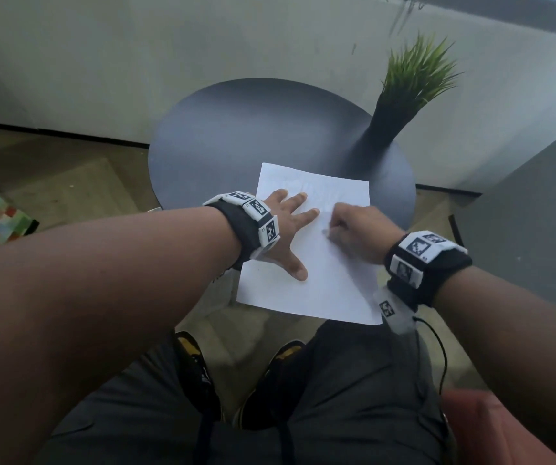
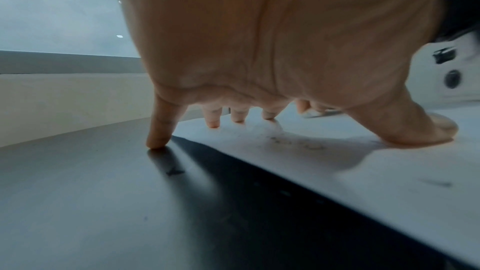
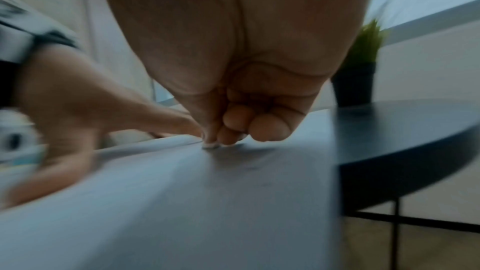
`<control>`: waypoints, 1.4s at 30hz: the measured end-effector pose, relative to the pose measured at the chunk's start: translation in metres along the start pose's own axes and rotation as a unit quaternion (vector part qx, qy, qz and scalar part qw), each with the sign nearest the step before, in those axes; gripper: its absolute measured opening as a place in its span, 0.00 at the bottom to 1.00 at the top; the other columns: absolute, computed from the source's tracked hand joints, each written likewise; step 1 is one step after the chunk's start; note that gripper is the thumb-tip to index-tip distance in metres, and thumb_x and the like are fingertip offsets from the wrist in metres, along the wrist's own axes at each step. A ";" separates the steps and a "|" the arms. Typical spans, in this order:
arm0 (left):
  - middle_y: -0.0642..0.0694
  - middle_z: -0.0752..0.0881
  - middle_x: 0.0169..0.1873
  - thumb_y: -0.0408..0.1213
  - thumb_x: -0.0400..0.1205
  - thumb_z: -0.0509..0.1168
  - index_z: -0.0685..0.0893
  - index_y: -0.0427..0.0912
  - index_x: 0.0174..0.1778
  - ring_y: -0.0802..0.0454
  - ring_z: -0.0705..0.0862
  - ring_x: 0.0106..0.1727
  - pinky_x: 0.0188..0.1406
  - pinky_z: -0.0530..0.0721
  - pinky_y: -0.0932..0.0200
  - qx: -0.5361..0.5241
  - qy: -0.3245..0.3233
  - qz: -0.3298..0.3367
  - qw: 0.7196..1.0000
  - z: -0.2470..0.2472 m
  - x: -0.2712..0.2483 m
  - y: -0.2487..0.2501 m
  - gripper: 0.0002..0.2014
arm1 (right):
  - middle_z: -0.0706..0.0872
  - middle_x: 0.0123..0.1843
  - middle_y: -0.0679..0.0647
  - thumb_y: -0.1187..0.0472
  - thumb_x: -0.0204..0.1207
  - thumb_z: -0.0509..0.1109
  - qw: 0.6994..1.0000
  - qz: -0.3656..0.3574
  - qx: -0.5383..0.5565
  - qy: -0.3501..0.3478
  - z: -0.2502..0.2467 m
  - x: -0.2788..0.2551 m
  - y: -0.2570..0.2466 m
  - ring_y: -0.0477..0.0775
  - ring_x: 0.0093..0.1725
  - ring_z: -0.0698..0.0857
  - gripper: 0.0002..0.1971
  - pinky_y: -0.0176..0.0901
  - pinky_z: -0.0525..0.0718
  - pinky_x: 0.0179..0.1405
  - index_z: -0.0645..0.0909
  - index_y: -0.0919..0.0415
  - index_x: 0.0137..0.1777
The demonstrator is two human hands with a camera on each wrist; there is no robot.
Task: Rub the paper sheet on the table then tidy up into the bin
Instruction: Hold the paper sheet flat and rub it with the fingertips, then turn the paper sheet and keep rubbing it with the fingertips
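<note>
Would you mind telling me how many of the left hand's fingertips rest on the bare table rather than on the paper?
1. The left hand's little fingertip touches the dark table beside the paper sheet; the thumb and other three fingertips press on the paper.

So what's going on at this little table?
A person is rubbing at a white paper sheet on a round dark table. The left hand is spread flat to pin the sheet, while the right hand pinches a small white eraser against it. A potted plant stands behind. No bin is in view.
</note>
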State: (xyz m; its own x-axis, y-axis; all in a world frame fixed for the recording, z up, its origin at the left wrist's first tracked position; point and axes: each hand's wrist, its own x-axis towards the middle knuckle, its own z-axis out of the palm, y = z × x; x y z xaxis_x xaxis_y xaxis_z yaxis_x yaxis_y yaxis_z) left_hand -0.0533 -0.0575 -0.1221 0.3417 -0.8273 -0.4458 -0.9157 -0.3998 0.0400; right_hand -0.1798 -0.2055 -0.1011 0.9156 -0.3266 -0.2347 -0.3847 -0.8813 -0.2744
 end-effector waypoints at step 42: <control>0.47 0.39 0.90 0.75 0.68 0.72 0.46 0.73 0.87 0.37 0.38 0.89 0.81 0.58 0.25 -0.021 -0.028 -0.017 0.999 -0.010 -0.010 0.006 0.55 | 0.85 0.51 0.53 0.55 0.82 0.67 0.993 0.097 0.032 0.059 -0.018 -0.006 0.061 0.55 0.48 0.81 0.07 0.43 0.73 0.45 0.81 0.55 0.56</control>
State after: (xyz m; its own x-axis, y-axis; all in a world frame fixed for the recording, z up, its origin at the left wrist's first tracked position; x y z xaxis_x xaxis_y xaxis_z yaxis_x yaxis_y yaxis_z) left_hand -0.0599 -0.0555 -0.1085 0.3590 -0.7901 -0.4968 -0.8937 -0.4445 0.0612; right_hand -0.2072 -0.2637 -0.0995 0.8294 -0.5293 -0.1789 -0.5584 -0.7754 -0.2949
